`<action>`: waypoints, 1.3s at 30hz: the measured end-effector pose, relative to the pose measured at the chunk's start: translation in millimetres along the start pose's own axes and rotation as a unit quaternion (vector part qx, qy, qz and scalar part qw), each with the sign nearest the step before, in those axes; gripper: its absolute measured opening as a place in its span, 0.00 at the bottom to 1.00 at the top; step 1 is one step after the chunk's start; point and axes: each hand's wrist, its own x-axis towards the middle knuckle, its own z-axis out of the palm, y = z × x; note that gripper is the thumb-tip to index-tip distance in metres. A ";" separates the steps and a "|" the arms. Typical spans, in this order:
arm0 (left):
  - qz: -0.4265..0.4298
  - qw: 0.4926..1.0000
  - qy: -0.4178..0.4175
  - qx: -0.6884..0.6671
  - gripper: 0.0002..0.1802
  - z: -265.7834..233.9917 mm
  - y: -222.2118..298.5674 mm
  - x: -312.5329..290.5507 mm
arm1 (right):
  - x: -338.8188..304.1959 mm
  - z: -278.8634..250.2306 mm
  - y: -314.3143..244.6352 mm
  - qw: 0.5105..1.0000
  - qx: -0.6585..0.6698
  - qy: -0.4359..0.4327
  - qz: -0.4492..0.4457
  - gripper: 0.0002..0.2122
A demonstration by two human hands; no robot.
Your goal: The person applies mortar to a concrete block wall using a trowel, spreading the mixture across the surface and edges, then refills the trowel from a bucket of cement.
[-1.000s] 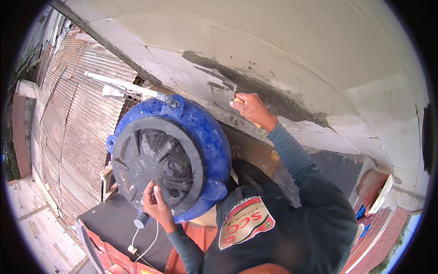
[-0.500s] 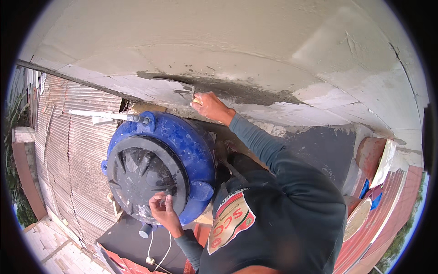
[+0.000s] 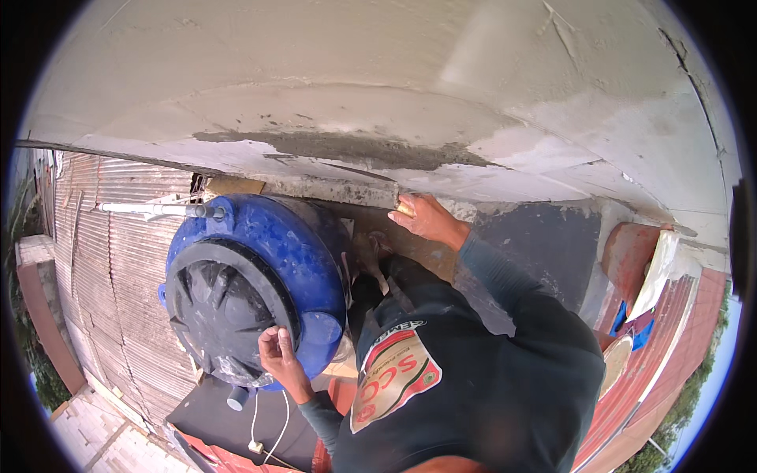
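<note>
My right hand [image 3: 430, 218] is closed round the light-coloured handle of a trowel [image 3: 363, 173]. Its thin blade is seen nearly edge-on, close to the lower part of the pale wall [image 3: 378, 110]; whether it touches cannot be made out. A dark strip of mortar [image 3: 355, 148] runs along the wall beyond the blade. Loosely bent, with nothing visible between the fingers, my left hand [image 3: 284, 359] is at the edge of a black ribbed lid [image 3: 229, 296]. That lid tops a large blue water tank [image 3: 307, 252], left of my body.
A white pipe [image 3: 150, 209] juts left from the tank. Corrugated metal sheets [image 3: 126, 276] lie at the left. A white cable [image 3: 284, 426] hangs below the tank. At the right are a reddish container [image 3: 629, 256], a round pale container [image 3: 617, 366] and red roofing [image 3: 646, 386].
My right hand and the trowel have moved right and down, away from the dark mortar strip. The view has shifted, with the tank now further left. My left hand stays by the lid.
</note>
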 end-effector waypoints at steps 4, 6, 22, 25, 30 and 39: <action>0.036 0.995 -0.093 0.020 0.05 30.8 26.6 21.1 | 40.5 34.8 0.0 0.996 0.023 0.064 -0.060 0.23; 0.073 0.988 -0.130 0.043 0.05 40.8 39.8 27.6 | 54.7 47.2 15.6 0.985 0.046 0.146 -0.083 0.23; 0.075 0.966 -0.205 0.141 0.05 -27.9 1.4 7.7 | -153.2 -95.0 99.5 0.931 0.175 0.309 0.085 0.14; 0.079 0.968 -0.204 0.120 0.05 -32.2 -1.8 1.8 | -172.0 -105.2 83.7 0.935 0.002 0.350 0.052 0.14; 0.069 0.977 -0.182 0.081 0.05 -41.3 -12.8 -0.4 | -159.7 -76.7 42.8 0.949 -0.103 0.298 0.024 0.15; 0.066 0.979 -0.181 0.057 0.06 -42.1 -6.6 -10.0 | -13.6 43.0 72.3 0.973 -0.197 0.116 0.028 0.16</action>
